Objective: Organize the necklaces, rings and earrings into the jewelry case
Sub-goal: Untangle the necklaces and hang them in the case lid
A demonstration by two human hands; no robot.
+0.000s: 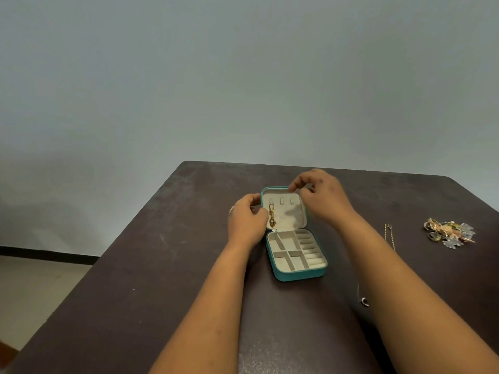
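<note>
A teal jewelry case point(297, 275) lies open in the middle of the dark table, its cream lid point(286, 214) raised at the far side. A gold necklace point(271, 215) hangs from the lid's left hook. My left hand point(245, 222) is at the lid's left edge, fingers curled by the necklace. My right hand point(321, 197) is at the lid's top right corner, thumb and fingers pinching at its rim. Another gold chain point(389, 237) lies to the right, partly behind my right forearm. A pile of rings and earrings point(448, 232) sits far right.
The case's lower tray point(280, 242) has empty cream compartments and ring rolls on its right side. A small ring or pendant point(364, 301) on a thin chain lies beside my right forearm. The table point(162, 265) edge drops to the floor at the left.
</note>
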